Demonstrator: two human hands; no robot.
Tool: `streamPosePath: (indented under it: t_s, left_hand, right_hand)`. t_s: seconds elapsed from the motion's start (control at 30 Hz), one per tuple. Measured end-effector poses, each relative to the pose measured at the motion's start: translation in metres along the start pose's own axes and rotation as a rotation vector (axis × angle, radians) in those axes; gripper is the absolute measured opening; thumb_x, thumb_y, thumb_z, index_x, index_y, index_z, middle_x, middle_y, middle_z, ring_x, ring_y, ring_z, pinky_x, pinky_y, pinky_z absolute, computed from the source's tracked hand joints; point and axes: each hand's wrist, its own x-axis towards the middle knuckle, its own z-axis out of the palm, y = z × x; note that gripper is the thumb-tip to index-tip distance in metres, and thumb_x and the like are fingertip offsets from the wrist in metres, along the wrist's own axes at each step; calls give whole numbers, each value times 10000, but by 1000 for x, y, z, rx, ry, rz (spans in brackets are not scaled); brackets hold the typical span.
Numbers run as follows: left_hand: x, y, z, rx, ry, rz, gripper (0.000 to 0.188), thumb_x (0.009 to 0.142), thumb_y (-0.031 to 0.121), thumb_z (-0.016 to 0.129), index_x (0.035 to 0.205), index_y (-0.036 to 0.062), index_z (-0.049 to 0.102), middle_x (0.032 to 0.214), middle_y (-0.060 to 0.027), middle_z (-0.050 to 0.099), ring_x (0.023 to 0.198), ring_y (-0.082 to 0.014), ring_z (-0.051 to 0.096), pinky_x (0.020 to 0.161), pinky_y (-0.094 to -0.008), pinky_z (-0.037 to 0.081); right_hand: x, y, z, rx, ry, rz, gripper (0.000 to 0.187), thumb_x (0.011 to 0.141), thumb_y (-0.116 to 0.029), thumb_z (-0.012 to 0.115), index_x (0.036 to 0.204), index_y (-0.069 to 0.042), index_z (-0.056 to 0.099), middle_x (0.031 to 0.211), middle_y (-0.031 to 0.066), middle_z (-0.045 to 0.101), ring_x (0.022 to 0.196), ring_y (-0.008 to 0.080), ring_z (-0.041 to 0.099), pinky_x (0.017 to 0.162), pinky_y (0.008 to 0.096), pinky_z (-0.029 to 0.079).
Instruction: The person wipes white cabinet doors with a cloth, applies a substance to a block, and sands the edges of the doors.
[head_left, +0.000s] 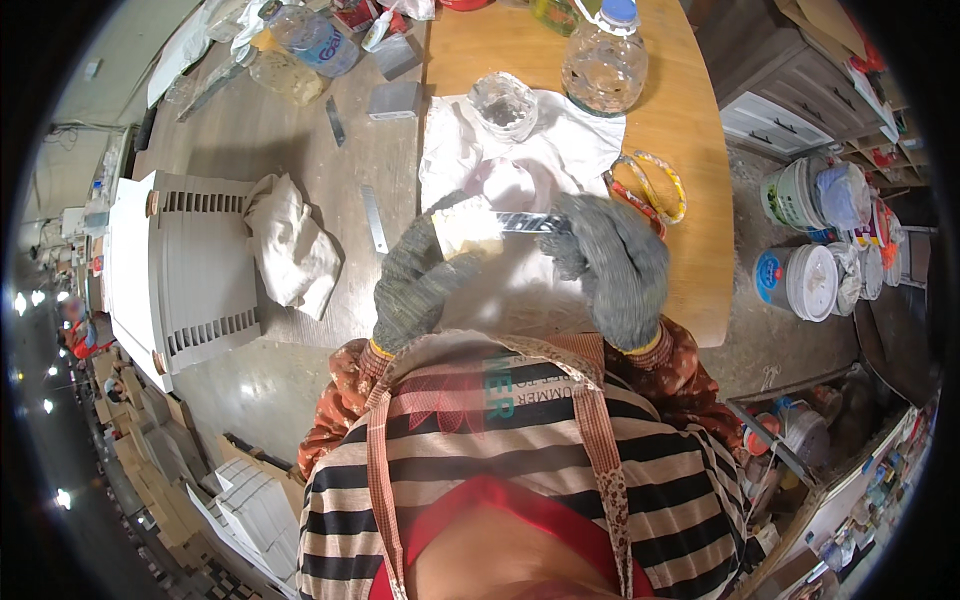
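Probably light, stiff and smooth, the metal strip (522,223) suits a hold at its right end, where the right hand (618,268) pinches it; the left hand's (413,288) fingers clasp a pale, glare-washed piece (466,226) above the wooden worktop's (690,120) near edge. Tubs (806,282) stand rightward on bare floor (738,255).

A workshop, where a metal blade (518,223) was held above a worktable (685,130), slotted white panels (205,275) stood stacked at the worktable's left, plastic buckets (810,282) and a cabinet (800,85) stood to its right.
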Motion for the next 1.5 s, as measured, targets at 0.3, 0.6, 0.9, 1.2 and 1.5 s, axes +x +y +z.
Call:
streamPosePath:
  t_s: [0.3,0.6,0.9,1.2,1.5]
  left_hand:
    - [-7,-27,-26,309,24,88,594,782,49,697,1316,-10,445,1295,-131,515,1119,-183,483,953,-323,398]
    - [-7,-27,-24,339,6,140,588,778,23,700,1311,-1,453,1313,-134,503,1189,-202,491,1008,-335,400]
    - [-14,-28,-23,288,55,208,553,784,-7,667,1297,-32,462,1311,-132,503,1171,-197,503,973,-325,426]
    - [-11,-25,-19,273,190,59,557,787,132,697,1290,11,490,1171,-86,597,1022,-157,571,885,-278,449]
    - [-8,-18,-9,160,258,-31,515,815,110,685,1285,18,495,1161,-95,604,1050,-164,566,922,-295,444]
  right_hand:
    - [5,29,13,1030,135,655,241,945,-159,515,1038,46,602,798,46,619,625,75,538,548,165,428]
    - [9,29,19,951,160,680,221,930,-144,541,1029,43,603,815,53,623,660,72,565,534,182,439]
    - [4,34,22,702,191,603,218,930,-184,551,969,20,617,744,28,577,591,50,491,508,153,391]
    - [10,42,17,40,167,-76,193,919,-130,559,981,45,612,775,57,593,646,99,554,544,196,455]
    - [6,4,7,-106,112,-182,222,892,-46,537,1095,28,589,921,90,652,676,138,594,592,262,493]
